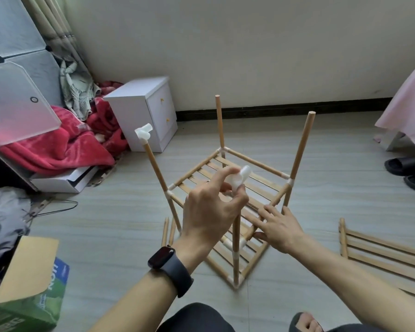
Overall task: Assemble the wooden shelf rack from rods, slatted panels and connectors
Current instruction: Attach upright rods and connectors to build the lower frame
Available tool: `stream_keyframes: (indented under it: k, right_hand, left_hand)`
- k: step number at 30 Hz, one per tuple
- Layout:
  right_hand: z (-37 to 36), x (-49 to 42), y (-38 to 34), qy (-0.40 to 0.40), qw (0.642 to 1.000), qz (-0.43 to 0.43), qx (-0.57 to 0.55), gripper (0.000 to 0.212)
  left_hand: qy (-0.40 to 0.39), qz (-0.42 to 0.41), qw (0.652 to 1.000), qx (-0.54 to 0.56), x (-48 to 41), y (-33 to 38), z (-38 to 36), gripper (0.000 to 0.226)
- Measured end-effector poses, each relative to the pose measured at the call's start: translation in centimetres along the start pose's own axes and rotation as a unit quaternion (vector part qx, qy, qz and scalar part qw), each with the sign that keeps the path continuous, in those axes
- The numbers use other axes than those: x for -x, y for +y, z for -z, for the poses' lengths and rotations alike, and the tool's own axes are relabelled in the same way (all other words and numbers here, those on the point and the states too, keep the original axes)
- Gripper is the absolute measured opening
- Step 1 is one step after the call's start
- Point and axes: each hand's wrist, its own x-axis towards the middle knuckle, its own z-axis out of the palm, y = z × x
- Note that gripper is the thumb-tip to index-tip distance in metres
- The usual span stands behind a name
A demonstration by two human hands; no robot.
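Observation:
A partly built wooden rack stands on the floor with two slatted shelves and several upright rods. My left hand pinches a white plastic connector at the top of the near upright rod. My right hand reaches in with straight fingers and touches the shelf rail beside that rod. Another white connector caps the left upright rod. The back rod and the right rod have bare tops.
A loose slatted panel lies on the floor at right, two spare rods at left of the rack. A white nightstand, red blanket, a cardboard box and black slippers ring the work area.

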Motion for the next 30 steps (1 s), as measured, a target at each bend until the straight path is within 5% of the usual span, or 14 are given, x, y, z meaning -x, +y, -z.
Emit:
stream_keyframes:
  k: [10, 18, 30]
  right_hand:
    - [0.3, 0.0, -1.4, -0.005, 0.998, -0.061, -0.012, 0.062]
    - [-0.2, -0.8, -2.8, 0.005, 0.994, -0.076, -0.079, 0.056]
    - [-1.7, -2.0, -4.2, 0.048, 0.990, -0.064, -0.115, 0.066]
  left_hand:
    - [-0.068, 0.014, 0.997, -0.015, -2.6, -2.5, 1.1, 0.033]
    - [-0.166, 0.050, 0.982, 0.073, -4.6, -6.5, 2.6, 0.023]
    - [-0.039, 0.081, 0.982, 0.166, -5.0, -6.4, -0.4, 0.017]
